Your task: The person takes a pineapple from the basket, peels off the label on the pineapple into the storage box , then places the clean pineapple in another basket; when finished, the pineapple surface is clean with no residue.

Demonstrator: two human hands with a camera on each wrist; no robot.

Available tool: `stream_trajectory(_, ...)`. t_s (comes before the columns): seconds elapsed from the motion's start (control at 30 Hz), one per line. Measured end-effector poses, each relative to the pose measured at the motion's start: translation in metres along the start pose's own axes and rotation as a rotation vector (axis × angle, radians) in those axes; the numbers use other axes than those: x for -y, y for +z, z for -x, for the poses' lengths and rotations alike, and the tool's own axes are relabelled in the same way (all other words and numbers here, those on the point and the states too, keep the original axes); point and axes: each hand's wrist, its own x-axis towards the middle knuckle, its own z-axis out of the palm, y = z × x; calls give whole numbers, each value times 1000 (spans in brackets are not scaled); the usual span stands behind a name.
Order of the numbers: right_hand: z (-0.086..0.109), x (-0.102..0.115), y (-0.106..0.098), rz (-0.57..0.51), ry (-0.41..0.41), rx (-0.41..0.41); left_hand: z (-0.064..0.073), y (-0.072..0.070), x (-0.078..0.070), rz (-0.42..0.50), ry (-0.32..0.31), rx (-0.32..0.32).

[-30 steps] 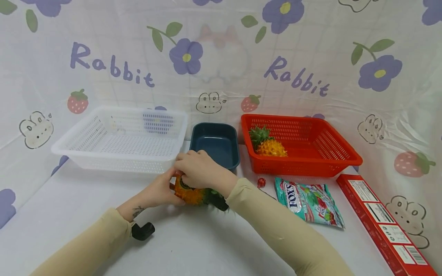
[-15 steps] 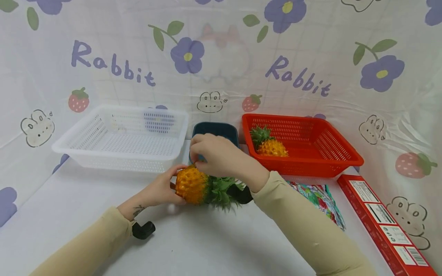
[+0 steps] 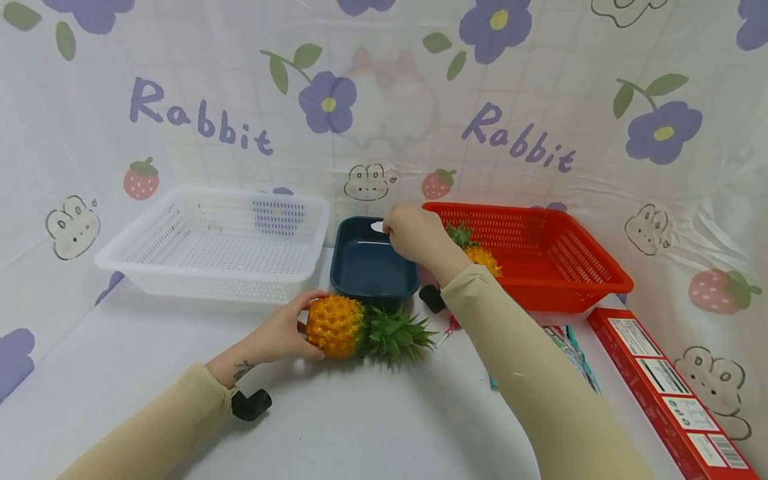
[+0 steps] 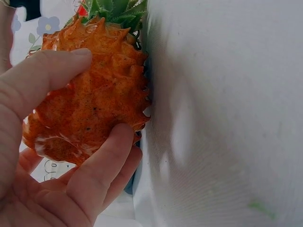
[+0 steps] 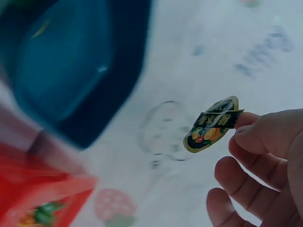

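Observation:
An orange pineapple [image 3: 333, 327] with a green crown lies on its side on the white table. My left hand [image 3: 291, 331] grips it round its base end; in the left wrist view the thumb and fingers [image 4: 102, 161] press on its spiky skin. Between thumb and forefinger my right hand [image 3: 414, 233] pinches an oval sticker [image 5: 210, 125], black and gold with printed fruit. From the head camera only the sticker's white back shows. That hand is raised over the far right rim of a dark blue tray [image 3: 373, 293].
A white basket [image 3: 210, 287] stands at the back left. The red basket [image 3: 540, 300] at the back right holds another pineapple [image 3: 483, 259]. A lollipop [image 3: 453, 325], a candy bag [image 3: 570, 353] partly under the right sleeve, and a long red box [image 3: 666, 387] lie on the right.
My right hand has peeled the sticker off the pineapple and carried it up and right over the blue tray. The left hand has stayed on the pineapple.

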Motion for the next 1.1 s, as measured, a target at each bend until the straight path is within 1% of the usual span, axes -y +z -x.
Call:
stream_trajectory(0.1,-11,-8,19,63,36,55,0,0,1,0,2,0)
stream_trajectory(0.2,-18,-14,35,104,43,80,0,0,2,-7,6,-3)
stream_trajectory(0.37,-26,-19,54,135,47,107,0,0,2,-5,3,2)
stream_trajectory(0.47,-29,-20,62,162,55,135,-1,1,1,0,-3,6)
stream_trajectory(0.6,-31,-20,69,186,64,165,-1,1,2,1,-5,7)
stream_trajectory(0.8,-33,-21,74,204,72,180,-1,1,2,7,0,8)
stream_trajectory(0.93,-33,-21,77,198,84,191,-1,0,2,7,-1,8)
stream_trajectory(1.1,-34,-21,77,164,79,193,-2,-1,3,13,-3,9)
